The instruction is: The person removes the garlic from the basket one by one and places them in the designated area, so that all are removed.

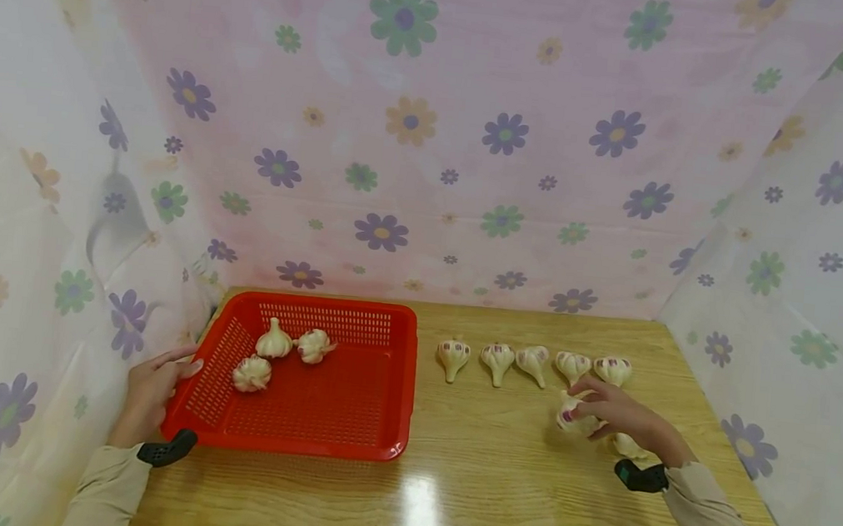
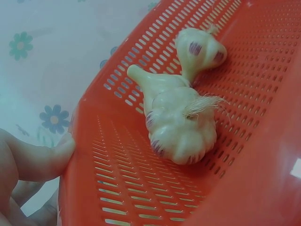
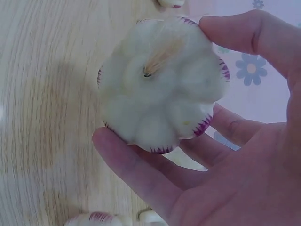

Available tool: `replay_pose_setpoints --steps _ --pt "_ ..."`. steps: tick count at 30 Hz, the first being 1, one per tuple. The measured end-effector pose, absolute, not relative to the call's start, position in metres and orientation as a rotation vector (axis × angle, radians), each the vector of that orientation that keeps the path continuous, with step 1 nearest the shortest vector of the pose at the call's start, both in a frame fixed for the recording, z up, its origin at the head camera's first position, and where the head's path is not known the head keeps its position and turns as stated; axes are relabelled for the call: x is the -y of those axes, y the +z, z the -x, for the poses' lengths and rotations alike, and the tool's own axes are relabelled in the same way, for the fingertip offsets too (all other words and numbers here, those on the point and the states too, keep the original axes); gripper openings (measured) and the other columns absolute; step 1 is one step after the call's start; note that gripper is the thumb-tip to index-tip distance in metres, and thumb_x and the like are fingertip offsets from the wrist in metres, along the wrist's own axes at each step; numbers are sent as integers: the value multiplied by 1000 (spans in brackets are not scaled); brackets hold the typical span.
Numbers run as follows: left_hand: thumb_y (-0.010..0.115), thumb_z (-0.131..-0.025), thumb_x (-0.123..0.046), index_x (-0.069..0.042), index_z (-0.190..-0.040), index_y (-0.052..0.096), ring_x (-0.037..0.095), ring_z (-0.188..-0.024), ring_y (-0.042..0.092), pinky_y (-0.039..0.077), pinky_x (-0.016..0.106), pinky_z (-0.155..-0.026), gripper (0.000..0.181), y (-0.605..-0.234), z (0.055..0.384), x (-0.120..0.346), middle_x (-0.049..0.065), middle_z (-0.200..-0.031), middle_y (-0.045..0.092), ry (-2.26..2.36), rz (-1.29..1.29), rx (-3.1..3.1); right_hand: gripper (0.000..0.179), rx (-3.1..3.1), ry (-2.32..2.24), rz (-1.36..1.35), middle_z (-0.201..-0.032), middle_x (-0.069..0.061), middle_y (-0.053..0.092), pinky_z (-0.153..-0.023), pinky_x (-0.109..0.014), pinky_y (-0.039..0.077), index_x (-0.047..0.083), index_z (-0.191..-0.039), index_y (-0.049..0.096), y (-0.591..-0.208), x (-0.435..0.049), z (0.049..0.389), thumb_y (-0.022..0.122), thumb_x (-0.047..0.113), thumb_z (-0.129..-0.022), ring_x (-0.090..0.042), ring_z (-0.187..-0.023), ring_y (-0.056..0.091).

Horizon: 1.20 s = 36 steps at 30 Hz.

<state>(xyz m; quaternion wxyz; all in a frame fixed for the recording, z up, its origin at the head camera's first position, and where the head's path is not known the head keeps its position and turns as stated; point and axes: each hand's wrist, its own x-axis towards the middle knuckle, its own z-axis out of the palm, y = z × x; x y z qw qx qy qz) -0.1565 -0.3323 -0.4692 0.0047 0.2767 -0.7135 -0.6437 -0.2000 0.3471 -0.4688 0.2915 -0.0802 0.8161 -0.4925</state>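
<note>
My left hand (image 1: 150, 394) grips the left rim of a red plastic basket (image 1: 398, 395), thumb on the rim and fingers around the outside in the left wrist view. Inside, toward the basket's left end, lie three garlic bulbs (image 1: 251, 373), pale with purple streaks. My right hand (image 1: 622, 416) pinches another garlic bulb (image 3: 160, 89) between thumb and fingertips, over the right part of the table. Its root tuft faces the right wrist camera. Partly hidden below that hand is one more garlic bulb (image 1: 629, 446) on the table.
Several garlic bulbs (image 1: 498, 362) stand in a row along the back of the wooden table (image 1: 491, 495), right of the basket. Flowered cloth (image 1: 456, 216) encloses the table at the back and both sides. Each wrist wears a black device (image 1: 168, 448).
</note>
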Motion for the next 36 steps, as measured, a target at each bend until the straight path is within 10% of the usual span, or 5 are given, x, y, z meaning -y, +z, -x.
replay_pose_setpoints --steps 36 --pt "64 -89 -17 -9 -137 51 8 -73 61 54 28 -65 50 -468 155 330 -16 -79 61 -2011 -880 2233 43 -2316 -1027 93 -115 -21 47 -64 -44 52 -6 -116 47 -495 -353 204 62 25 -90 -25 -78 53"
